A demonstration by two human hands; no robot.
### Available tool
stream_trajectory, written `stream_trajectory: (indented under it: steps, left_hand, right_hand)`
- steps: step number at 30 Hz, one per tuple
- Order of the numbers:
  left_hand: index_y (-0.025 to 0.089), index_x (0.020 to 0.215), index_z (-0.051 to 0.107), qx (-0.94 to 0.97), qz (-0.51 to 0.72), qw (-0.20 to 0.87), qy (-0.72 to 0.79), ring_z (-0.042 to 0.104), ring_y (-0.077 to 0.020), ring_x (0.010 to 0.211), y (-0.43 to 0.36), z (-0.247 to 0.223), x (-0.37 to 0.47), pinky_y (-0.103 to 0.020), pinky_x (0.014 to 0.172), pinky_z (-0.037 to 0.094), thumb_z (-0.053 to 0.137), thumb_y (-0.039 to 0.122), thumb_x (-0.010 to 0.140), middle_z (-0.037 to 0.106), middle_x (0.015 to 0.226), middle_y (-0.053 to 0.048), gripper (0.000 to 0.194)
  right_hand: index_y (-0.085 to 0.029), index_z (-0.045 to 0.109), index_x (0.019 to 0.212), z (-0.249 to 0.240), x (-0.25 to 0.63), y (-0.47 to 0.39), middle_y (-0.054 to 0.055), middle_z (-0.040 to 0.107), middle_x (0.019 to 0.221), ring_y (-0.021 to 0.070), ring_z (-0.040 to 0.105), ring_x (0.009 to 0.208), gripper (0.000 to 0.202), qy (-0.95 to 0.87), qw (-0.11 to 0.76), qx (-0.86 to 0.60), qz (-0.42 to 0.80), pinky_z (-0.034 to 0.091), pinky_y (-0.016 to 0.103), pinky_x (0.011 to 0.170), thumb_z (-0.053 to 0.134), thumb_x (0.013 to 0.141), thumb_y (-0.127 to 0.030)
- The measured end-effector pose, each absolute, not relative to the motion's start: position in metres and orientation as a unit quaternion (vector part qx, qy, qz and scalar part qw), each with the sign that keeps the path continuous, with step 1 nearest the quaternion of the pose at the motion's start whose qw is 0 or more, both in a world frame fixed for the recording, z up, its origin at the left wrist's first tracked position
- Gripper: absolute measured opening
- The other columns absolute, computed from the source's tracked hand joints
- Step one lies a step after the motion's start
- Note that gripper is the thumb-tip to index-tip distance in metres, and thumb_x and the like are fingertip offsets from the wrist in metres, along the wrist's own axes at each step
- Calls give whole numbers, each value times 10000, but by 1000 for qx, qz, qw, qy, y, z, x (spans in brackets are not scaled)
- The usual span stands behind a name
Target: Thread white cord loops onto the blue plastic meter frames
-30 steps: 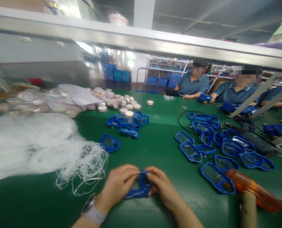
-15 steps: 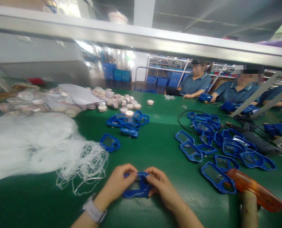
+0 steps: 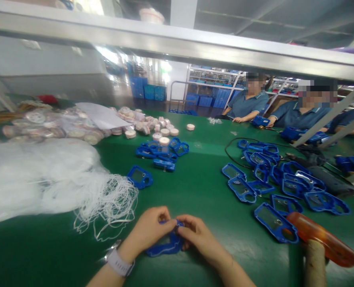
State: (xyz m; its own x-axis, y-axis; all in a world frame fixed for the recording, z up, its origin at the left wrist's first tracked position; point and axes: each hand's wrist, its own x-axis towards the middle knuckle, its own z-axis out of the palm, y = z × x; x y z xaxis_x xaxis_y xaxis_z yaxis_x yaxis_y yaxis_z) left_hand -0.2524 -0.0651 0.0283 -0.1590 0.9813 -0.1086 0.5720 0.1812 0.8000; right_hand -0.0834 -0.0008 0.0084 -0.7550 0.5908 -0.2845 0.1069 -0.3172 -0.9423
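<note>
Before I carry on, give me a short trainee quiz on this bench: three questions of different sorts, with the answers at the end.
1. Multiple choice. What are the left hand and the right hand holding?
A) the orange-headed mallet
B) a blue frame
C) the tangled white cords

2. True or false. The orange-headed mallet lies to the right of both hands.

3. Fill in the blank. The tangled white cords lie on the person's ____ side of the green table.

Key: 1 B; 2 true; 3 left.
</note>
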Motion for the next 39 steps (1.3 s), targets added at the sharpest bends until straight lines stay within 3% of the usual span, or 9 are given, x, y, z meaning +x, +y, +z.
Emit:
stream_trajectory:
  steps: [5, 9, 13, 15, 20, 25, 30, 36, 39]
  left_hand:
    - [184, 595, 561, 574, 301, 284, 707, 496, -130, 573, -67, 28, -249, -224, 532, 308, 586, 387, 749, 554, 580, 43, 256]
    - [194, 657, 597, 586, 329, 265, 692, 541, -150, 626, -66, 29, -251, -239, 577, 368, 596, 357, 762, 601, 651, 21, 194]
    - [197, 899, 619, 627, 398, 99, 663, 545, -211, 879, -70, 31, -250, -317, 783, 396, 592, 256, 797, 618, 887, -45, 121]
    - [207, 877, 626, 667, 390, 50, 633, 532, -205, 832, -73, 33, -246, -328, 762, 381, 565, 239, 830, 604, 827, -38, 84]
    - [236, 906, 621, 710, 305, 61, 632, 494, -217, 816, -75, 38, -226, -353, 725, 351, 578, 226, 819, 576, 821, -27, 98]
    - [196, 824, 573, 710, 288, 89, 636, 468, -226, 883, -70, 39, -220, -378, 783, 347, 557, 169, 795, 553, 877, -38, 43]
    - [191, 757, 543, 707, 302, 101, 631, 476, -225, 882, -70, 38, -224, -382, 791, 350, 567, 186, 781, 547, 847, -34, 35]
    - [202, 760, 566, 702, 344, 92, 617, 481, -233, 942, -72, 40, -233, -414, 864, 352, 569, 213, 791, 574, 910, -44, 34]
    - [211, 845, 580, 685, 352, 72, 634, 464, -254, 1024, -73, 38, -236, -449, 917, 344, 550, 195, 797, 573, 988, -62, 58]
  right_hand:
    - [-136, 670, 868, 8, -85, 0, -20, 600, 663, 22, 469, 375, 237, -562, 155, -331, 742, 358, 137, 377, 636, 730, -326]
    - [-138, 661, 895, 6, -84, 2, -31, 579, 590, 35, 478, 382, 309, -521, 169, -320, 773, 405, 148, 400, 698, 700, -375]
    - [-145, 629, 977, 2, -81, 6, -11, 595, 672, 47, 512, 442, 370, -455, 226, -311, 803, 484, 187, 475, 711, 712, -390]
    - [-156, 621, 1000, 2, -80, 9, -22, 580, 677, 38, 489, 449, 364, -426, 268, -315, 804, 495, 191, 499, 714, 720, -369]
    - [-165, 636, 987, 8, -80, 11, -58, 520, 611, 24, 397, 430, 345, -416, 338, -320, 781, 442, 157, 455, 739, 701, -328]
    - [-162, 636, 994, 4, -85, 4, -27, 578, 630, 34, 434, 431, 337, -453, 326, -318, 767, 360, 148, 417, 716, 722, -344]
    - [-156, 621, 1001, 0, -87, 3, -26, 580, 618, 40, 444, 432, 339, -449, 329, -319, 767, 361, 156, 425, 705, 734, -347]
    - [-158, 640, 971, 8, -82, 11, -70, 485, 567, 28, 338, 415, 351, -375, 378, -329, 780, 417, 172, 430, 745, 688, -335]
    - [-165, 646, 964, 11, -80, 13, -69, 483, 582, 26, 333, 418, 360, -359, 389, -333, 781, 422, 171, 426, 759, 669, -336]
